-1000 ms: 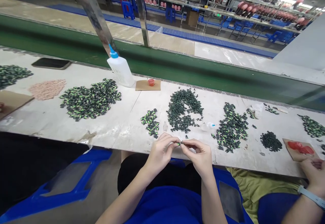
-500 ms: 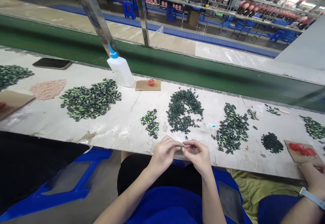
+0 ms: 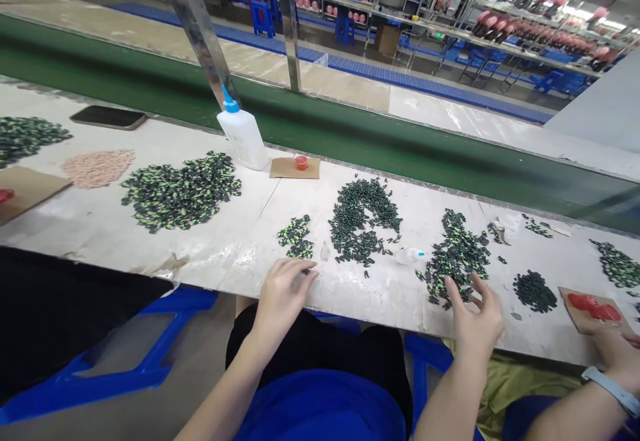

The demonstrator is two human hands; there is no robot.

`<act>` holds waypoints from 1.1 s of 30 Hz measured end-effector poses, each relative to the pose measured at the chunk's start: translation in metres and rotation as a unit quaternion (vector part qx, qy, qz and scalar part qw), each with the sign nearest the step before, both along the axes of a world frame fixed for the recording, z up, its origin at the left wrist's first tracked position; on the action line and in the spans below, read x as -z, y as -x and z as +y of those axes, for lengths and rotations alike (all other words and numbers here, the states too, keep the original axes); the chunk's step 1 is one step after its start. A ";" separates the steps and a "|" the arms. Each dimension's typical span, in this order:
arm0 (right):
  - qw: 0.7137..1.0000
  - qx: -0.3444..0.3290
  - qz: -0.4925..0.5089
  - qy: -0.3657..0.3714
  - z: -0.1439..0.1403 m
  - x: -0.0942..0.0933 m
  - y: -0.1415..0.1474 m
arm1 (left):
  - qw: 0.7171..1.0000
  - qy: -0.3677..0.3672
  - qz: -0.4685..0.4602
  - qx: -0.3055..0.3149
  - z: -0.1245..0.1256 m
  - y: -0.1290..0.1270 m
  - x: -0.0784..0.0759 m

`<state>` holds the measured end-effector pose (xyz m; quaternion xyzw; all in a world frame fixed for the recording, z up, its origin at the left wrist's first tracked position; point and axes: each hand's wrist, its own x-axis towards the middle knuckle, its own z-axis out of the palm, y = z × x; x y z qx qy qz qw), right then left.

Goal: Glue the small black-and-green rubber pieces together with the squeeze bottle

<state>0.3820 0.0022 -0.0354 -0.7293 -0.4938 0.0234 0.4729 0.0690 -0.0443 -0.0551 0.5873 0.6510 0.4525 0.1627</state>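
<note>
My left hand [image 3: 286, 291] is closed in a pinch just below a small cluster of black-and-green pieces [image 3: 296, 235]. A small dark piece [image 3: 306, 271] shows at its fingertips; its exact kind is too small to make out. Over the near edge of a larger pile of black-and-green pieces [image 3: 457, 251], my right hand [image 3: 477, 317] has its thumb and fingers apart, with nothing visible between them. Between the hands, farther back, lies a ring-shaped heap of small dark green pieces [image 3: 357, 211]. A small clear bottle with a blue tip [image 3: 409, 255] lies beside the right pile.
A white squeeze bottle [image 3: 243, 137] stands near a cardboard piece [image 3: 280, 169] bearing a red cap [image 3: 301, 162]. Leftward are a large black-and-green heap [image 3: 183, 191], pinkish pieces [image 3: 99, 167] and a phone [image 3: 109, 117]. A neighbour's hand [image 3: 615, 354] is at the right, by red containers [image 3: 595, 306].
My hands, together at the table edge before, have separated. The left moved left with a small dark piece; the right moved right to the black-and-green pile and spread its fingers.
</note>
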 end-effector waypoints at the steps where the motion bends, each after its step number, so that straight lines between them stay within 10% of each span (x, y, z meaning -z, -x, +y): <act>1: 0.999 -0.009 -0.037 -0.013 0.003 0.003 0.002 | 0.999 0.006 0.027 -0.019 -0.001 0.004 0.002; 13: 0.972 -0.213 -0.091 0.026 0.039 0.038 0.041 | 0.990 -0.019 0.142 0.010 0.001 0.014 0.028; 28: 0.901 -0.282 0.329 -0.004 -0.005 0.032 0.085 | 0.992 0.026 0.122 0.017 0.013 -0.036 0.031; 33: 0.895 -0.208 0.394 -0.002 -0.006 0.034 0.103 | 0.993 -0.005 0.112 0.026 0.015 -0.034 0.031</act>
